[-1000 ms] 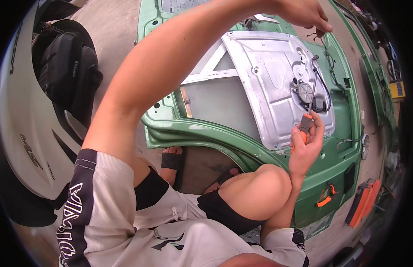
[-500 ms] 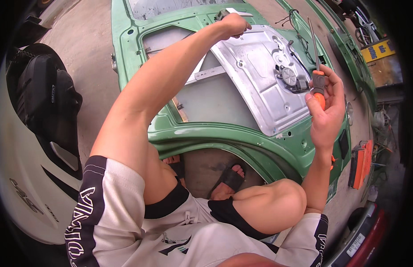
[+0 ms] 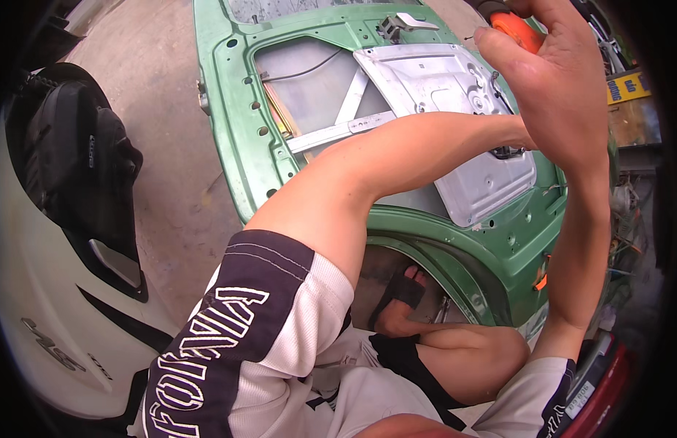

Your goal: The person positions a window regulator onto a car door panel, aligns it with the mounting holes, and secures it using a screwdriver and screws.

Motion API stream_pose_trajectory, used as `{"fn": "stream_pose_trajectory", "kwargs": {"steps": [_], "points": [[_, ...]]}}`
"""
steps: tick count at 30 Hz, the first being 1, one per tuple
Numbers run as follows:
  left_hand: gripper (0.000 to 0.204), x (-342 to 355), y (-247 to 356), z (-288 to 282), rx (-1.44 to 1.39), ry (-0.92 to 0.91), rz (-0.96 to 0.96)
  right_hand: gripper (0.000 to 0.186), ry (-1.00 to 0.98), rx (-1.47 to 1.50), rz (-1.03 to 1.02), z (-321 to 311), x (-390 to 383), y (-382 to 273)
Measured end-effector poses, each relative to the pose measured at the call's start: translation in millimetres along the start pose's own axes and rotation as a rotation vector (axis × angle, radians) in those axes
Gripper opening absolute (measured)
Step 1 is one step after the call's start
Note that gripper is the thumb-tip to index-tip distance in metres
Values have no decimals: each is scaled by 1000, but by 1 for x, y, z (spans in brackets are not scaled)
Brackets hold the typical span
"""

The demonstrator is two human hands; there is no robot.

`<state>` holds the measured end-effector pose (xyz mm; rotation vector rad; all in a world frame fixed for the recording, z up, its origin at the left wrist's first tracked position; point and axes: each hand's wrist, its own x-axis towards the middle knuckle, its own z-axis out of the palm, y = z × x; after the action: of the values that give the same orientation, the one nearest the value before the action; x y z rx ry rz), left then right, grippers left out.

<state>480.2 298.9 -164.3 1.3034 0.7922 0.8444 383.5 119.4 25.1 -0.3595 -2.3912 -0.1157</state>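
Scooter: I count one (image 3: 43,285), smooth curved white plastic with a black wedge, along my left rim.
Bag: one, black and soft-sided (image 3: 105,142), against the scooter.
Door: one, green painted metal (image 3: 260,164), with several round holes down its left border and a curved arch cut into its near side.
Bars: two, pale and flat (image 3: 316,137), crossing the door's opening.
Sandal: one, black (image 3: 405,290), on a foot inside the arch.
Left arm: bare forearm (image 3: 426,150) stretched across the door and blocking my view of its middle; the left hand is behind the right wrist, so I cannot tell what its fingers do.
Panel: one, silver pressed sheet metal (image 3: 488,186), fixed shapes stamped in it, set on the door and partly hidden by both arms.
Screwdriver: one, orange-and-dark handle (image 3: 519,31) at the upper edge, above the panel's far right corner.
Right hand: one (image 3: 557,80), fingers curled round that handle, thumb along it.
Orange piece: one, small (image 3: 541,281), just beside the right forearm.
Board: one, yellow (image 3: 629,86), beyond the right hand.
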Motion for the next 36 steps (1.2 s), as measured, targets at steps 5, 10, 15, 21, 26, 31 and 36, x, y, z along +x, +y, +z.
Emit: {"fn": "stream_pose_trajectory", "kwargs": {"steps": [5,10,15,21,26,31,36], "points": [[27,-30,0,-39,-147,-16,-88,46,-117,-166,165,-15,-26,22],[15,-67,10,-100,-343,137,-161,48,35,94,343,-37,-37,94],[20,-110,-10,-205,-290,207,-86,33,59,240,476,-60,-36,87],[22,-138,17,-162,-193,77,-13,26,16,319,531,-96,-91,151],[30,-136,19,-138,-364,-154,-10,24,25,572,682,-109,-109,183],[29,-113,22,-119,-319,-242,55,22,112,465,663,-113,-121,192],[28,-113,31,-117,-280,-288,92,22,238,584,723,-106,-123,200]]}}
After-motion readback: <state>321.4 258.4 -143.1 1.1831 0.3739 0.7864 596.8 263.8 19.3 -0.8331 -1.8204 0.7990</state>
